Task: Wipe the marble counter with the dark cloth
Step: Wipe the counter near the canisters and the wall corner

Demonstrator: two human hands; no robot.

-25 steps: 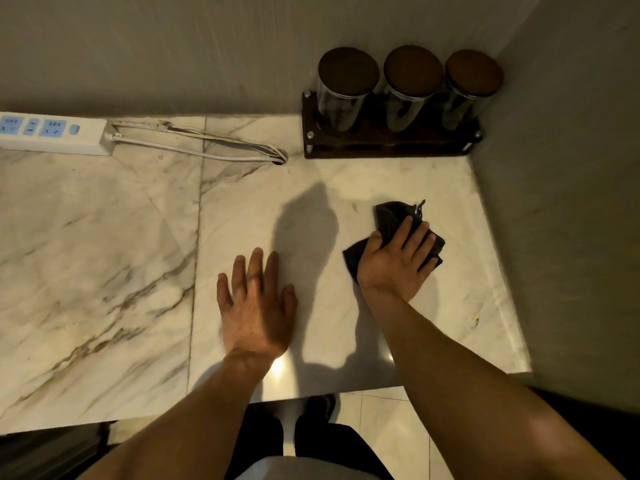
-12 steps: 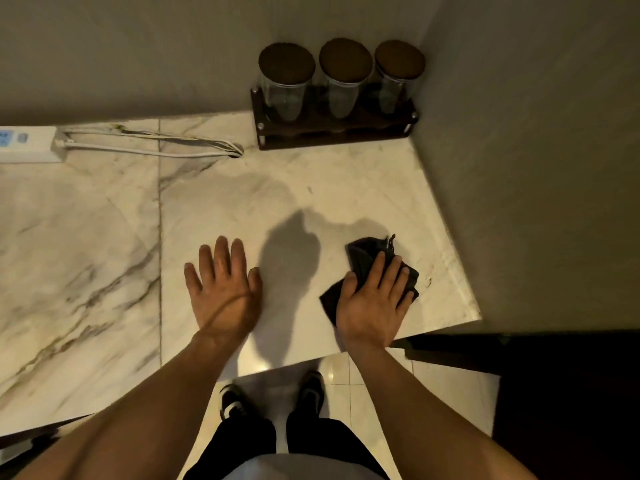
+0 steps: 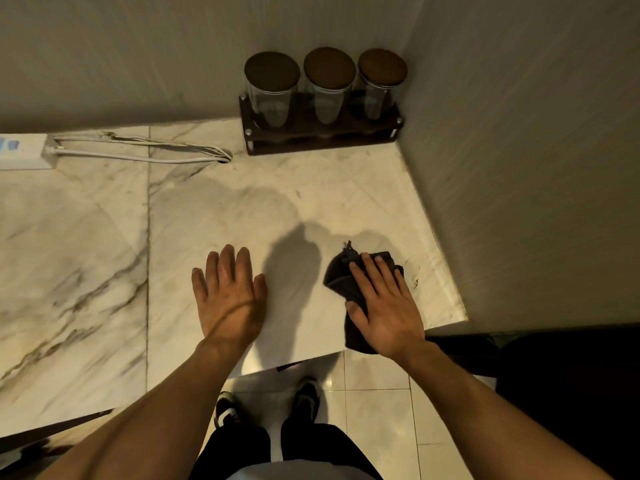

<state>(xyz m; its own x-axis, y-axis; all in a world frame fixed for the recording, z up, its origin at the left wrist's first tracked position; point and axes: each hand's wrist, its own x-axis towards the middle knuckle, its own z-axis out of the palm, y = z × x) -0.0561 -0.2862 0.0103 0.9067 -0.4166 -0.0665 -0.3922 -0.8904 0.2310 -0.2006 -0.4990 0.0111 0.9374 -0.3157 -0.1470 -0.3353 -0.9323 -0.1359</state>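
Observation:
The white marble counter (image 3: 86,258) with grey veins fills the left and middle of the view. A crumpled dark cloth (image 3: 341,273) lies near the counter's front right corner, its lower end hanging over the front edge. My right hand (image 3: 381,303) lies flat on the cloth with fingers spread, pressing it down. My left hand (image 3: 230,296) rests flat and empty on the marble to the left of the cloth, fingers apart.
Three glass jars with dark lids (image 3: 329,88) stand in a dark wooden rack (image 3: 322,142) in the back right corner. A white power strip (image 3: 20,152) and its cable (image 3: 145,154) lie along the back wall. A wall (image 3: 519,168) bounds the counter on the right.
My right hand has dragged the cloth toward the counter's front edge, where the cloth now hangs over. My left hand stays flat on the marble. The camera has shifted.

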